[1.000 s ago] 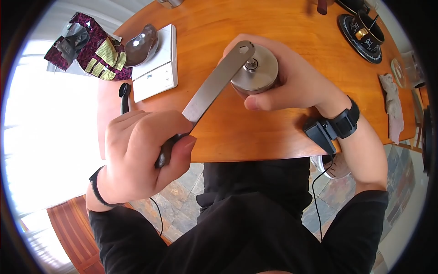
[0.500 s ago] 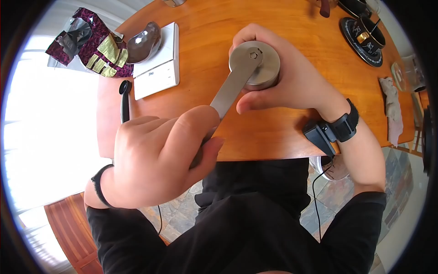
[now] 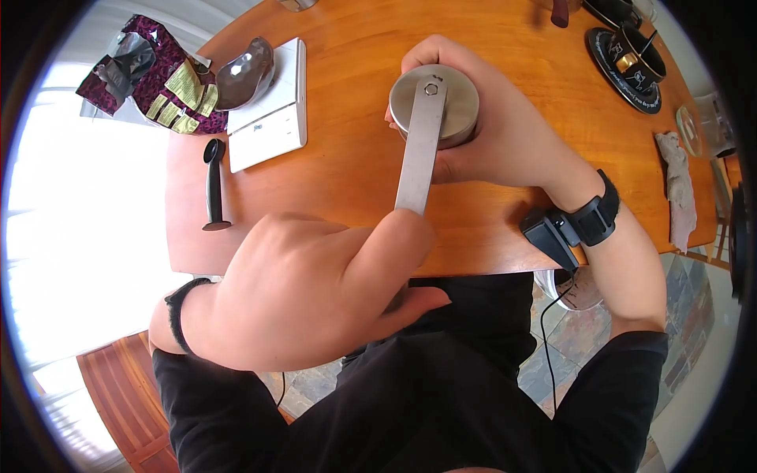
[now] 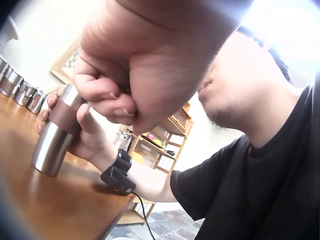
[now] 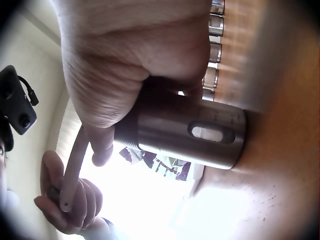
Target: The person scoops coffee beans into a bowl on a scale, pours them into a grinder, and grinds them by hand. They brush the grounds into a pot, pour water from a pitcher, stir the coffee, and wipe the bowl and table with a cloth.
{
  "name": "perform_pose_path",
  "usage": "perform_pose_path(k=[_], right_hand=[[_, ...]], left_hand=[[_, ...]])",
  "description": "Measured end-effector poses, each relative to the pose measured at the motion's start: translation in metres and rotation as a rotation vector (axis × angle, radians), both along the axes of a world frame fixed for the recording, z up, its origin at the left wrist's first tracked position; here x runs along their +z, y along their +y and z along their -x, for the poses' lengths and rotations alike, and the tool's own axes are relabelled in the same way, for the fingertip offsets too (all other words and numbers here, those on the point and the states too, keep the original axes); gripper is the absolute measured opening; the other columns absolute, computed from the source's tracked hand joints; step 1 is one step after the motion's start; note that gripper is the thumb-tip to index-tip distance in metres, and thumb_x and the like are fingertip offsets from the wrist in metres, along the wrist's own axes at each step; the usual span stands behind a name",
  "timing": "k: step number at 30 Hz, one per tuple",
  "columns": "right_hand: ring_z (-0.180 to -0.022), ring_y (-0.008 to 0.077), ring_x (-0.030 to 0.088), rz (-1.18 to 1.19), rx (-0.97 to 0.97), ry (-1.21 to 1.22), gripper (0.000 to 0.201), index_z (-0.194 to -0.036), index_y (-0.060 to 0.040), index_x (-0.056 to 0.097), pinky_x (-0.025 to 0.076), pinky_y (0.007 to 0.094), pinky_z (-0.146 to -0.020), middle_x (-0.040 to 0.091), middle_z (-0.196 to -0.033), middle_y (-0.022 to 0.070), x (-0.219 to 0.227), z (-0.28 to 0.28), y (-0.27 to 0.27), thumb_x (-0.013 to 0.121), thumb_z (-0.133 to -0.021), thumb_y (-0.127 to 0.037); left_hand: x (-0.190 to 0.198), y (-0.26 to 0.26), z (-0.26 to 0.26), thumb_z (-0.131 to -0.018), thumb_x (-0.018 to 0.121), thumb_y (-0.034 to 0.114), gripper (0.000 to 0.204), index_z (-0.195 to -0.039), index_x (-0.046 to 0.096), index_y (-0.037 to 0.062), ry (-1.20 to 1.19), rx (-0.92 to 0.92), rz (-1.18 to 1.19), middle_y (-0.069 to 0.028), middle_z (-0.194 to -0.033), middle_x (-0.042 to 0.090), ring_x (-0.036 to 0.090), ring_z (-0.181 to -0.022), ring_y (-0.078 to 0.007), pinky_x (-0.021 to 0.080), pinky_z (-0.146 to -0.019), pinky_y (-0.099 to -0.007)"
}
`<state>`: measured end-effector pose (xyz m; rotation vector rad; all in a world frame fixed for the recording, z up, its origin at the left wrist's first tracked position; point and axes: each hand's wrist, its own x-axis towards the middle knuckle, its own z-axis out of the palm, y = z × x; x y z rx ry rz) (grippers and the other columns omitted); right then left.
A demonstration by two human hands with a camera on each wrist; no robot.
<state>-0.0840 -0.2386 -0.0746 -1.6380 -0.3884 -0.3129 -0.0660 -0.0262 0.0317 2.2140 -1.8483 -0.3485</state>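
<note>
A steel hand coffee grinder (image 3: pixel 457 114) stands on the table, its round lid facing up in the head view. My right hand (image 3: pixel 509 130) wraps round its body. In the left wrist view a brown band (image 4: pixel 65 117) circles the grinder at the grip. An oval window shows low on the steel body (image 5: pixel 172 132) in the right wrist view. A flat metal crank (image 3: pixel 420 158) runs from the lid toward me. My left hand (image 3: pixel 315 288) grips the crank's dark knob (image 3: pixel 400 298), mostly hidden by the fingers.
At the left are a patterned bag (image 3: pixel 162 94), a white scale (image 3: pixel 272 138) bearing a smoky bowl (image 3: pixel 246 75), and a black scoop (image 3: pixel 214 189). Rightward are a black cup (image 3: pixel 637 63) on its saucer (image 3: pixel 601 59) and a crumpled cloth (image 3: pixel 676 189). The table's front edge is close to my body.
My left hand has swept rightward, swinging the crank counterclockwise as seen from above, so it now points nearly straight at me. My right hand keeps its hold; the grinder's top has shifted slightly away.
</note>
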Motion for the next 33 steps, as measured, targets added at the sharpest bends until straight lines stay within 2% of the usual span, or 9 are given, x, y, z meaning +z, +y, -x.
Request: perform_pose_path(k=[8,10,17,20,21,23,26,29,33], right_hand=[[-0.088,0.0099,0.056,-0.006,-0.009,0.031,0.049,-0.107,-0.0097,0.053,0.049,0.027,-0.079,0.06,-0.093,0.0005,0.0,0.001,0.0,0.085,-0.069,-0.012],[-0.088,0.0097,0.056,0.007,-0.027,0.009,0.049,-0.107,-0.0096,0.054,0.049,0.0269,-0.079,0.06,-0.094,0.0003,-0.001,0.0,0.0,0.085,-0.07,-0.012],[-0.087,0.0093,0.056,-0.065,-0.042,0.013,0.045,-0.108,-0.0086,0.054,0.049,0.0266,-0.079,0.06,-0.093,-0.0009,-0.004,-0.002,0.0,0.082,-0.073,-0.009],[-0.086,0.0092,0.055,-0.046,-0.056,0.021,0.045,-0.108,-0.0083,0.054,0.049,0.0266,-0.079,0.06,-0.092,-0.0007,-0.002,-0.002,0.001,0.081,-0.072,-0.007],[-0.086,0.0092,0.055,-0.046,-0.056,0.021,0.045,-0.108,-0.0083,0.054,0.049,0.0266,-0.079,0.06,-0.092,-0.0007,-0.002,-0.002,0.001,0.081,-0.072,-0.007],[-0.082,0.007,0.056,-0.015,-0.066,-0.017,0.052,-0.107,-0.0097,0.052,0.052,0.0243,-0.072,0.059,-0.09,-0.0021,-0.002,-0.003,0.001,0.083,-0.067,0.003],[-0.081,0.0065,0.056,0.003,-0.07,-0.029,0.052,-0.106,-0.0097,0.052,0.05,0.0233,-0.071,0.059,-0.089,-0.0026,-0.002,-0.003,0.001,0.083,-0.067,0.004],[-0.086,0.0096,0.056,-0.038,-0.012,0.045,0.045,-0.107,-0.0084,0.054,0.05,0.0272,-0.078,0.06,-0.092,0.0,0.0,-0.001,0.001,0.079,-0.071,-0.002],[-0.087,0.0103,0.056,0.028,-0.023,0.001,0.044,-0.107,-0.0085,0.054,0.049,0.0276,-0.078,0.059,-0.092,0.0004,0.001,0.0,-0.001,0.079,-0.071,-0.004]], left_hand=[[-0.006,-0.008,-0.001,-0.076,0.081,0.036,0.043,-0.088,0.053,0.0069,-0.028,-0.067,0.025,-0.0019,-0.053,0.051,0.054,-0.043,-0.0175,0.038,-0.041,-0.0273],[-0.013,-0.01,-0.005,-0.075,0.081,0.037,0.042,-0.087,0.054,0.0062,-0.113,-0.192,0.146,-0.0009,-0.053,0.051,0.053,-0.042,-0.0164,0.037,-0.041,-0.0269],[-0.013,-0.017,-0.005,-0.077,0.079,0.032,0.038,-0.091,0.062,0.0012,-0.2,-0.172,0.389,-0.0013,-0.053,0.048,0.052,-0.043,-0.0158,0.037,-0.041,-0.026],[-0.014,-0.02,-0.005,-0.079,0.077,0.031,0.036,-0.088,0.064,-0.0007,-0.193,-0.181,0.307,-0.0015,-0.053,0.049,0.051,-0.043,-0.0155,0.037,-0.041,-0.0262],[-0.02,-0.021,-0.004,-0.078,0.077,0.03,0.034,-0.086,0.064,-0.0002,-0.276,-0.207,0.318,-0.0008,-0.053,0.047,0.05,-0.042,-0.0148,0.037,-0.041,-0.0262],[-0.023,-0.022,-0.006,-0.077,0.077,0.029,0.032,-0.083,0.065,0.0004,-0.356,-0.232,0.329,-0.0001,-0.053,0.046,0.049,-0.042,-0.0141,0.037,-0.04,-0.0262],[-0.013,-0.025,-0.008,-0.069,0.078,0.026,0.028,-0.075,0.063,0.0037,-0.44,-0.339,0.226,0.0006,-0.051,0.042,0.046,-0.041,-0.0134,0.035,-0.039,-0.0267],[0.003,-0.029,-0.006,-0.061,0.077,0.024,0.026,-0.068,0.059,0.0065,-0.427,-0.371,0.122,0.0009,-0.05,0.039,0.044,-0.04,-0.0134,0.033,-0.038,-0.0272],[0.008,-0.026,-0.008,-0.059,0.077,0.023,0.026,-0.065,0.057,0.0077,-0.338,-0.318,0.042,0.0005,-0.049,0.042,0.043,-0.039,-0.0159,0.032,-0.037,-0.0282]])
